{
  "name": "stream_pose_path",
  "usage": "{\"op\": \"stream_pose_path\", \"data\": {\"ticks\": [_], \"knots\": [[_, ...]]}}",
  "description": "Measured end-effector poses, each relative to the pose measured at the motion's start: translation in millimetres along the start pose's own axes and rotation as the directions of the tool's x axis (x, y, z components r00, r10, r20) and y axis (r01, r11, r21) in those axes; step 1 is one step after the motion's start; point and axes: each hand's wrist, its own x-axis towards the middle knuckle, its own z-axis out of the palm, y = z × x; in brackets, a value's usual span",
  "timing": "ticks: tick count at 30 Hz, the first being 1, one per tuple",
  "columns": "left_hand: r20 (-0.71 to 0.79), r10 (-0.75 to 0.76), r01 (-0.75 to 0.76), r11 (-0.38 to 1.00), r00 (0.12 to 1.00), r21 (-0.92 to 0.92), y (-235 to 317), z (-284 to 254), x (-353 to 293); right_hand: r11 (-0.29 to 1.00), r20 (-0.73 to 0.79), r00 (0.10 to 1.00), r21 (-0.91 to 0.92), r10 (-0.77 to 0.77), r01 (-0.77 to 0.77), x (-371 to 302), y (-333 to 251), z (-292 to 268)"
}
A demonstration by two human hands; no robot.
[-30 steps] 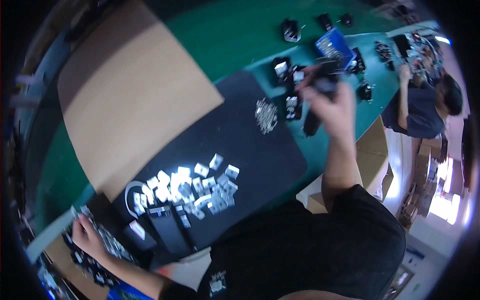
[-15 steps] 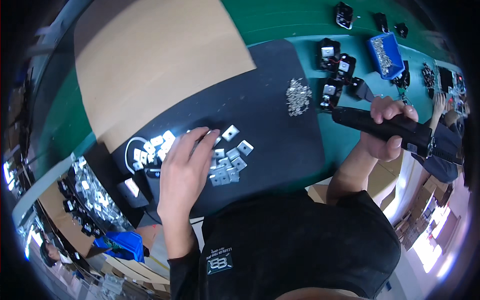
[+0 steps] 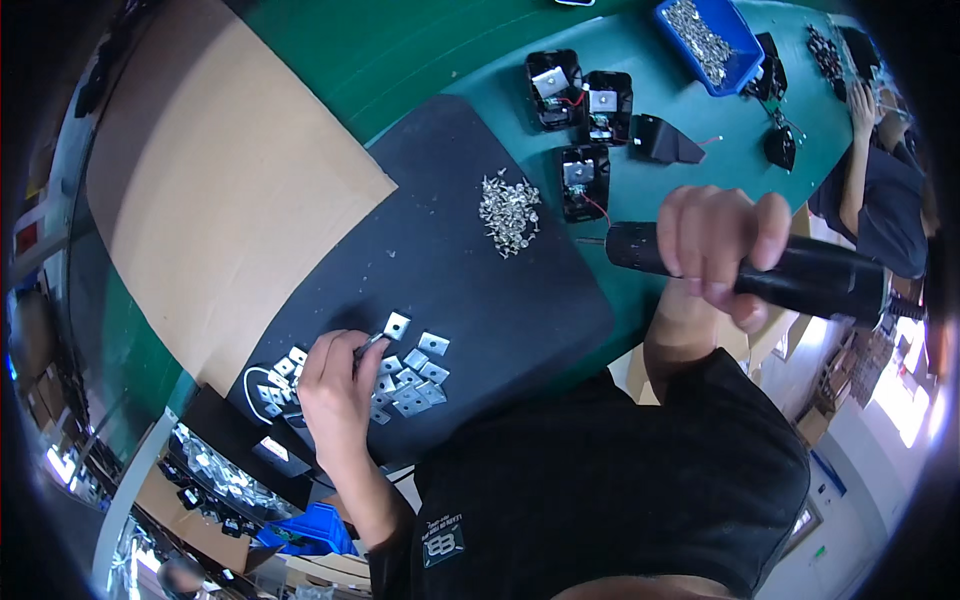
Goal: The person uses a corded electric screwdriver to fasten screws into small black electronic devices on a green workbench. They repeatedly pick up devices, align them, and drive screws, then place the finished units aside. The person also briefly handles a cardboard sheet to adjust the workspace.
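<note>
With the left hand (image 3: 335, 385) pinching 1 small square metal plate (image 3: 372, 345) from the heap near the black mat's (image 3: 450, 260) near-left corner, lift it cleanly while the right hand (image 3: 715, 250), fingers wrapped shut, keeps the black electric screwdriver (image 3: 800, 275) off the table's near edge.

left hand (image 3: 335, 385) fingers pinched, palm down; right hand (image 3: 722, 250) fisted, raised.

Shiny metal square plates (image 3: 405, 378) and glinting metal screws (image 3: 509, 212) lie on a matt black rubbery mat (image 3: 450, 270), beside dull brown cardboard (image 3: 220, 200); the electric screwdriver (image 3: 770, 272) looks matt black plastic.
</note>
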Motion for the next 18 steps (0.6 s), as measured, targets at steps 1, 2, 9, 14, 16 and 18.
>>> {"op": "stream_pose_path", "data": {"ticks": [1,2,9,14,16,18], "knots": [[0.003,-0.008,0.008,1.000,1.000,-0.024,1.8,2.1,2.0,0.999,-0.068,0.997,0.007,-0.043,0.043,-0.8,-0.4,5.7],[-0.001,-0.020,0.020,0.999,1.000,-0.042,4.9,3.9,3.7,0.997,-0.129,0.990,-0.055,-0.053,0.046,-0.7,0.4,11.3],[-0.047,0.115,-0.119,0.988,0.992,-0.100,14.1,16.0,7.1,0.976,-0.215,0.976,-0.218,-0.017,-0.031,-3.7,20.0,26.3],[-0.101,0.090,-0.101,0.989,0.991,-0.107,15.3,15.3,-1.8,0.971,-0.256,0.966,-0.220,0.035,-0.093,-5.0,22.8,30.6],[-0.132,0.069,-0.086,0.988,0.989,-0.128,11.9,17.3,-4.5,0.978,-0.253,0.968,-0.199,0.012,-0.064,-4.5,20.6,29.3],[-0.161,0.044,-0.068,0.987,0.986,-0.143,13.0,18.2,-4.8,0.985,-0.261,0.965,-0.163,0.004,-0.048,-3.6,17.2,29.3]]}}
